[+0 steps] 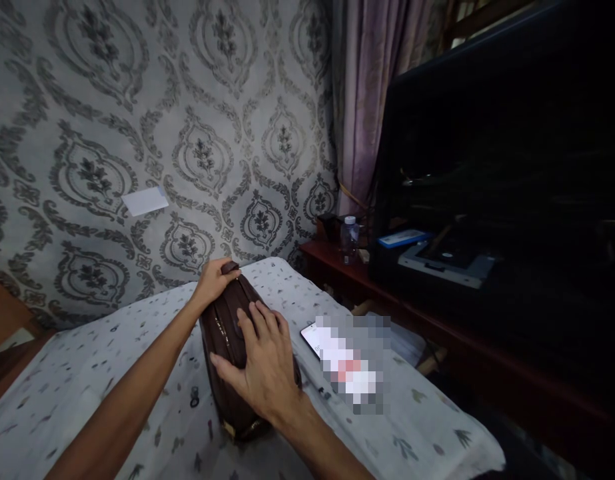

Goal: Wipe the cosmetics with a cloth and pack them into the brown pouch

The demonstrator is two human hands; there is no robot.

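Observation:
A dark brown leather-look bag point(228, 397) with gold-toned zippers lies lengthwise on a white sheet point(177, 427) printed with small leaves and figures. At the bag's far end, my left hand point(213, 285) is closed on a short brown tab or strap end; its fingers are partly hidden. My right hand point(267, 360) rests palm down on top of the bag, with thumb and fingers spread. It covers much of the bag's middle. Just right of the bag, a phone point(311, 333) lies with its screen lit, mostly hidden by blurred blocks.
Grey damask-patterned wallpaper point(202, 153) rises behind, with a white card point(144, 201) on it. To the right, a dark red table point(317, 257) carries a clear bottle point(349, 240) and a large black screen point(487, 153). A purple curtain point(364, 100) hangs in the corner.

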